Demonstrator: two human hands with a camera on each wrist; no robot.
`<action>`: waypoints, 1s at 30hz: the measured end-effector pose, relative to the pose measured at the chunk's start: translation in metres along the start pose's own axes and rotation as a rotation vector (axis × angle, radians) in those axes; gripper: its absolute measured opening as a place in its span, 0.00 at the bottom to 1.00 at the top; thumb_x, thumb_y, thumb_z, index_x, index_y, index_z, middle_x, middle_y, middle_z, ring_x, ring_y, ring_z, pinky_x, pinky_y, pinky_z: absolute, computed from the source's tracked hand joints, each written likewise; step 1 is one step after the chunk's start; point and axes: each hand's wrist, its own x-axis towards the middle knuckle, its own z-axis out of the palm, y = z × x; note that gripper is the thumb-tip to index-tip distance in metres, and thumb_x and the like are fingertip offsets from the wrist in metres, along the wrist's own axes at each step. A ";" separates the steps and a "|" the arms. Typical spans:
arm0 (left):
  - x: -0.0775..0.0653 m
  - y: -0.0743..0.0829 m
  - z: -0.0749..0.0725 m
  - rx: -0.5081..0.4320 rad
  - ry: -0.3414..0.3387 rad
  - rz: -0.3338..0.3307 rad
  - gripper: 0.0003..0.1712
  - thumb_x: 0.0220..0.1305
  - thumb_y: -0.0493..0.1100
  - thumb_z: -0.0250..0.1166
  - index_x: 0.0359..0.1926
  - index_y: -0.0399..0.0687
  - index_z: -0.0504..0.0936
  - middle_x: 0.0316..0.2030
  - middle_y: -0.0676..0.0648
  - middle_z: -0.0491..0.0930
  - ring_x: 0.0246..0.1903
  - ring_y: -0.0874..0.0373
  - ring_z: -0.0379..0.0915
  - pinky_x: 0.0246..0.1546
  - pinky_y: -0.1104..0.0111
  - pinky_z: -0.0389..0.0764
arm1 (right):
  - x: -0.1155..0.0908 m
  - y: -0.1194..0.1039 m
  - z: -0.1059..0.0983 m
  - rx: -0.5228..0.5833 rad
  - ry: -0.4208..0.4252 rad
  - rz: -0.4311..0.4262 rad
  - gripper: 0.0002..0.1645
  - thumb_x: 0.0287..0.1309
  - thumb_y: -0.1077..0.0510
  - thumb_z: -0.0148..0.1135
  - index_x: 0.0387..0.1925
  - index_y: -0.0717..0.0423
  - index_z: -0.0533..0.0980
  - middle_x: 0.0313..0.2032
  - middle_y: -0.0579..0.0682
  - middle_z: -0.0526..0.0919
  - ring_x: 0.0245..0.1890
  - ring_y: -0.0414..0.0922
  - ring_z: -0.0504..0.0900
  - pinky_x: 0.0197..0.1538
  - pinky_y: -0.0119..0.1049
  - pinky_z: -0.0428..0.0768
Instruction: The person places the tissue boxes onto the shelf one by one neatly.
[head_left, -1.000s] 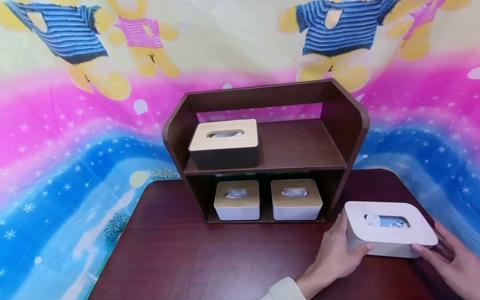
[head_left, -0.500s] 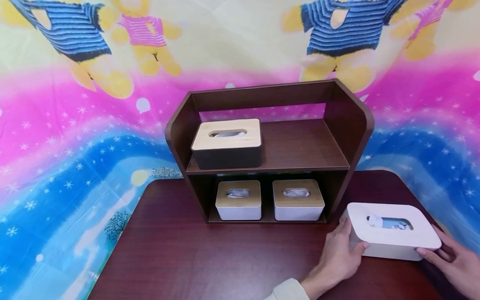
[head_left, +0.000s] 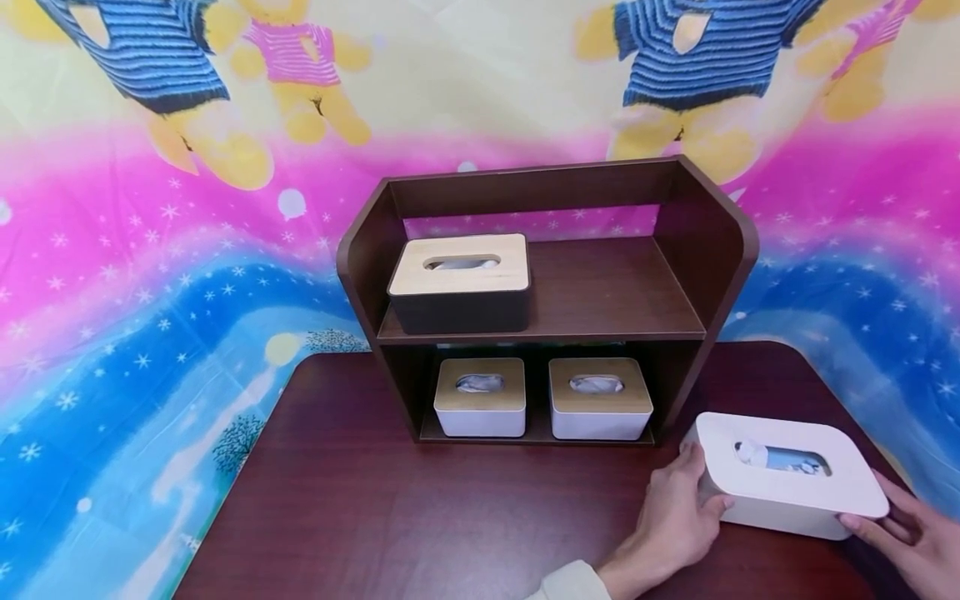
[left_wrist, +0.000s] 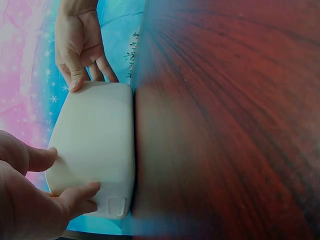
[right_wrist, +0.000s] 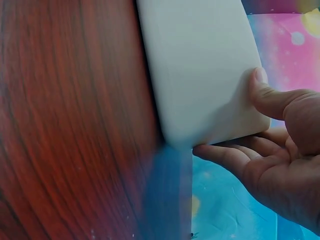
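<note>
A white tissue box (head_left: 772, 508) with a long oval slot in its lid sits near the right side of the table, slightly angled. Packaging with a blue and white print shows through the slot. My left hand (head_left: 675, 508) holds the box's left end, thumb at the front face and fingers along the side. At the other end my right hand (head_left: 911, 533) grips the corner, thumb on the front and fingers around the right side. Both wrist views show the tissue box (left_wrist: 97, 135) between the two hands, its lower edge close against the tabletop.
A dark brown two-tier shelf (head_left: 615, 287) stands at the table's back. On its upper tier, left, is a black tissue box (head_left: 461, 312) with a wooden lid. Below are two white wood-lidded boxes, left (head_left: 480, 423) and right (head_left: 602, 425). A patterned cloth (head_left: 247, 358) hangs behind.
The white tissue box has shifted slightly toward me, and its right end has swung nearer. Both hands stay on it. The head view has drifted a little.
</note>
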 end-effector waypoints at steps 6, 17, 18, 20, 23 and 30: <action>-0.003 0.002 -0.002 0.003 -0.022 -0.040 0.32 0.68 0.48 0.75 0.71 0.52 0.79 0.68 0.56 0.81 0.57 0.66 0.83 0.54 0.79 0.83 | -0.002 0.004 0.001 0.028 -0.019 0.032 0.50 0.79 0.56 0.60 0.82 0.74 0.42 0.72 0.90 0.52 0.62 0.81 0.61 0.30 0.14 0.78; -0.012 0.002 -0.012 -0.043 -0.033 -0.080 0.36 0.67 0.48 0.76 0.74 0.55 0.77 0.71 0.53 0.80 0.63 0.63 0.81 0.60 0.76 0.82 | -0.014 0.004 0.004 0.076 0.035 0.004 0.49 0.78 0.54 0.63 0.81 0.76 0.48 0.69 0.89 0.57 0.52 0.13 0.66 0.31 0.09 0.75; -0.013 0.002 -0.013 -0.055 -0.033 -0.080 0.37 0.67 0.48 0.76 0.75 0.54 0.77 0.71 0.51 0.79 0.64 0.62 0.80 0.62 0.75 0.82 | -0.015 0.002 0.004 0.074 0.040 0.005 0.49 0.77 0.54 0.64 0.80 0.77 0.49 0.68 0.89 0.58 0.50 0.13 0.68 0.30 0.09 0.75; -0.016 0.000 -0.017 -0.074 -0.030 -0.074 0.38 0.67 0.47 0.76 0.76 0.53 0.76 0.72 0.49 0.79 0.66 0.62 0.79 0.64 0.75 0.80 | -0.017 -0.004 0.004 0.069 0.047 0.012 0.49 0.76 0.55 0.66 0.80 0.78 0.51 0.67 0.88 0.60 0.49 0.18 0.75 0.30 0.10 0.75; -0.019 -0.003 -0.023 -0.095 -0.019 -0.050 0.39 0.67 0.46 0.76 0.77 0.51 0.75 0.73 0.50 0.77 0.67 0.64 0.77 0.64 0.77 0.79 | -0.020 -0.013 0.004 0.037 0.047 0.040 0.49 0.75 0.55 0.67 0.80 0.77 0.52 0.67 0.87 0.62 0.51 0.43 0.84 0.28 0.10 0.75; -0.028 -0.007 -0.040 -0.188 -0.026 -0.043 0.37 0.70 0.43 0.74 0.77 0.53 0.74 0.73 0.53 0.77 0.56 0.73 0.81 0.50 0.87 0.80 | -0.027 -0.029 0.005 -0.038 0.016 0.070 0.52 0.74 0.51 0.69 0.81 0.75 0.51 0.67 0.88 0.62 0.59 0.77 0.72 0.27 0.21 0.82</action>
